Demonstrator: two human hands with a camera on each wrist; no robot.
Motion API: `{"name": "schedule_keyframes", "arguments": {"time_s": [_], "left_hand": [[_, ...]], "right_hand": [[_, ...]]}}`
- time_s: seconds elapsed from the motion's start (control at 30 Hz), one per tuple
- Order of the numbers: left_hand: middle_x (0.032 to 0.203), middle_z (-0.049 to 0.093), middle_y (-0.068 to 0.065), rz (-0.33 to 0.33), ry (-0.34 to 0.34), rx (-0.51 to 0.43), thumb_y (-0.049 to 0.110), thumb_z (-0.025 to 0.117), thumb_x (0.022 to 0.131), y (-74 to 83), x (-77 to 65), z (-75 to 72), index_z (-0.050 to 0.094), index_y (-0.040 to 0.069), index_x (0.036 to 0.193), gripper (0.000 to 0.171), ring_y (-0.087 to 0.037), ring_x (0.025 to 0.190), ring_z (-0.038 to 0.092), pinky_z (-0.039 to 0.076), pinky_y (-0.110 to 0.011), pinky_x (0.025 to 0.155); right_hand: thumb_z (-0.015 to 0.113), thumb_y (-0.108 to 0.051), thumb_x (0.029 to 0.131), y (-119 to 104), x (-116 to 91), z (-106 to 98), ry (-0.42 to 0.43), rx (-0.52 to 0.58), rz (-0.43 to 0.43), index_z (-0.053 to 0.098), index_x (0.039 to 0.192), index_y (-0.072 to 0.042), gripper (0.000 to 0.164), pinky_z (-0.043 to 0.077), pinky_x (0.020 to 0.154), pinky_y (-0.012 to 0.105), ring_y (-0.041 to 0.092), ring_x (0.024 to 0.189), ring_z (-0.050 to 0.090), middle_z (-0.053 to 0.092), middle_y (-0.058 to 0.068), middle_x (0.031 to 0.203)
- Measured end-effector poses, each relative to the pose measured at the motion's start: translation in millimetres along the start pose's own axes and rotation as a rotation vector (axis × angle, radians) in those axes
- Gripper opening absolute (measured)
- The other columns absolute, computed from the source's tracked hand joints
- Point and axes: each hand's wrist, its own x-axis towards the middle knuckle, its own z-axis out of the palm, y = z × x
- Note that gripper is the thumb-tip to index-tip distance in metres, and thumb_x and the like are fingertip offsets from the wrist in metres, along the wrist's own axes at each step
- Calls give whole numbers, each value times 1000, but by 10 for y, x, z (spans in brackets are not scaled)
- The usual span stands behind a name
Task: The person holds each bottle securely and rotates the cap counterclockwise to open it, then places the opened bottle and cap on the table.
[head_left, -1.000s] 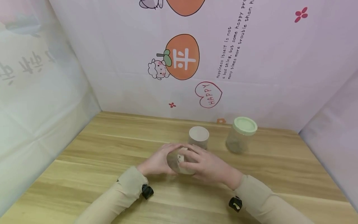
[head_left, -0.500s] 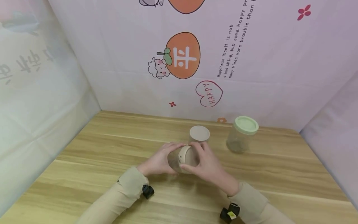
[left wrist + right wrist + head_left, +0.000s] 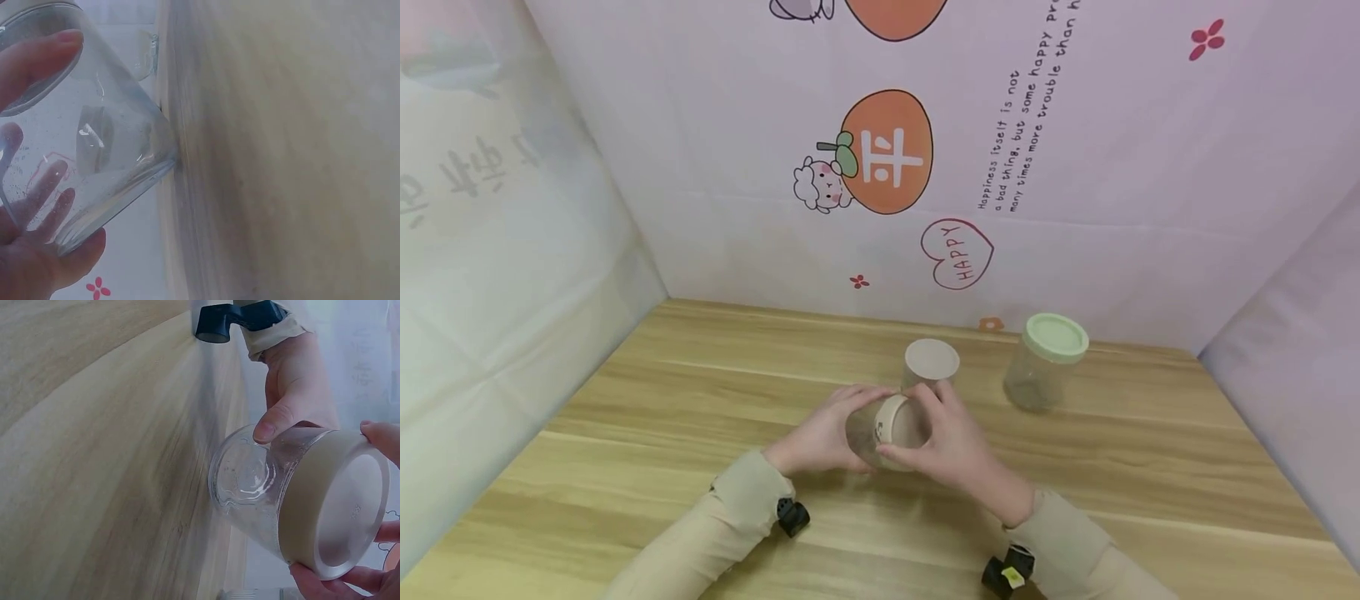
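A clear jar [image 3: 862, 435] with a beige lid [image 3: 353, 512] is held tilted over the table, its lid end facing right in the head view. My left hand [image 3: 822, 432] grips the glass body, thumb on the near side and fingers around the far side. At the lid, my right hand [image 3: 958, 448] pinches the rim between thumb and fingers. The right wrist view shows the lid seated on the jar, with fingertips [image 3: 306, 578] at its edge. Through the glass [image 3: 125, 147], in the left wrist view, several fingers show behind it.
Just behind the hands stands a white-lidded jar [image 3: 932, 360], partly hidden by them. A clear jar with a green lid [image 3: 1047, 362] stands farther right near the back edge of the wooden table [image 3: 715, 358]. A printed cloth [image 3: 737, 225] hangs behind.
My right hand has shifted its hold, from fingers spread over the lid to thumb and fingers at its rim, its wrist turned. My left hand and the jar stay nearly in place.
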Motion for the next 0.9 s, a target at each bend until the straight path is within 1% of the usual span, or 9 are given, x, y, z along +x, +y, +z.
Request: {"name": "schedule_keyframes", "arguments": {"time_s": [0.23,0.4,0.57,0.67,0.77,0.9], "left_hand": [[139,47,-4,9,22,19,15,90,55,6,9,11,44,25,140,97,-28,129,40,39,-52,102],[139,46,-4,10,28,24,14,90,55,32,11,12,44,24,140,97,-27,129,40,39,-51,102],[140,45,-4,-8,14,28,13,90,55,56,4,14,44,24,140,97,-27,129,40,40,-51,102],[138,47,-5,-6,13,34,14,90,56,61,1,8,44,23,140,96,-27,128,41,41,-51,101],[136,48,-6,10,24,52,16,89,57,58,1,-3,45,21,139,94,-27,126,42,42,-50,100],[135,49,-6,21,32,78,20,90,57,44,-4,-8,46,21,139,92,-27,125,43,43,-50,99]], "right_hand": [[86,-41,61,20,7,-23,-23,20,-7,56,109,-11,64,52,77,40,23,92,54,51,11,105],[88,-39,58,34,-4,-52,-40,5,-49,58,111,-11,68,52,80,41,23,95,54,49,9,105],[90,-38,56,32,-30,-74,-52,-11,-83,59,114,-12,70,52,75,37,19,90,51,46,6,99],[91,-37,55,32,-34,-76,-44,-13,-99,59,114,-14,70,51,72,34,17,88,49,44,4,98],[92,-36,54,38,-32,-77,-32,-18,-138,61,112,-14,70,52,74,34,17,91,50,45,4,99],[92,-37,53,58,-33,-77,-36,-34,-204,62,113,-15,71,53,78,35,18,96,51,45,5,101]]}}
